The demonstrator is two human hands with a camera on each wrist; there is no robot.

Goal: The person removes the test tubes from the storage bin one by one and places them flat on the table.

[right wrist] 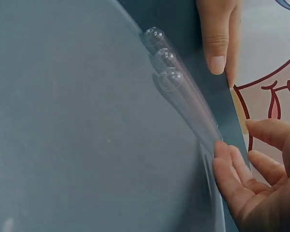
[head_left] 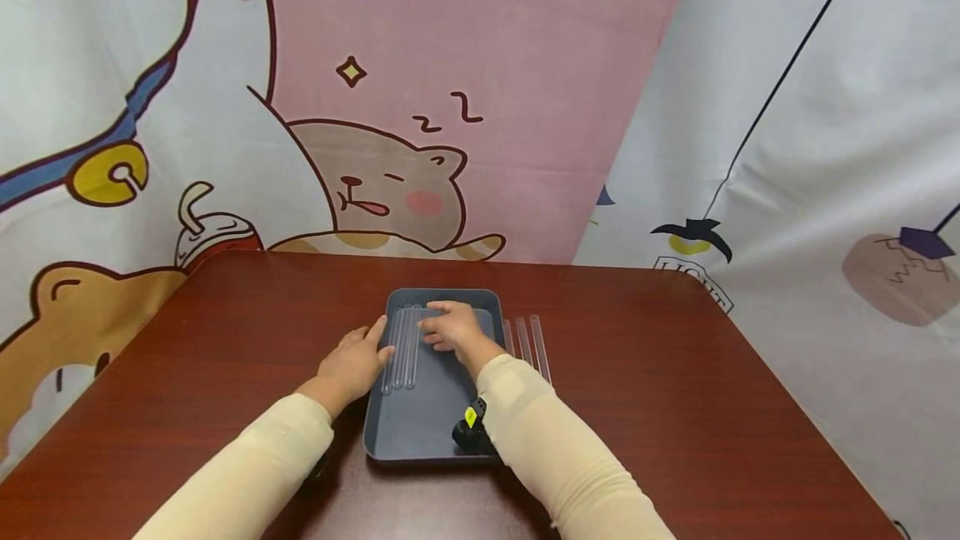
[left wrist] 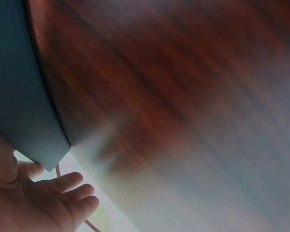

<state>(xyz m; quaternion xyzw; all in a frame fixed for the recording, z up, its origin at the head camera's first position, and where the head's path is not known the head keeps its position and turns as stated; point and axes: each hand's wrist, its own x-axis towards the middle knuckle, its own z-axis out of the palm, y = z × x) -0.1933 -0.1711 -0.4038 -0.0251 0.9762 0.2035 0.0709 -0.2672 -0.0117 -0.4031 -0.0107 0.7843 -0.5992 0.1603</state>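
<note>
Three clear test tubes (head_left: 410,365) lie side by side along the left part of a grey tray (head_left: 420,432). Their rounded ends (right wrist: 170,79) show in the right wrist view. My right hand (head_left: 452,327) is over the far part of the tray, thumb apart from the fingers, with its fingertips (right wrist: 221,150) right at the far end of the nearest tube. At the tray's left rim rests my left hand (head_left: 352,365), its fingers loosely extended beside the tubes. The left wrist view shows that hand (left wrist: 43,200) by the tray's corner (left wrist: 50,154), holding nothing.
Three more clear tubes (head_left: 540,344) lie on the brown table (head_left: 637,357) just right of the tray, partly hidden by my right sleeve (head_left: 555,440). A black wrist device (head_left: 472,432) overlaps the tray's near right corner. A cartoon-printed cloth (head_left: 525,107) hangs behind the table.
</note>
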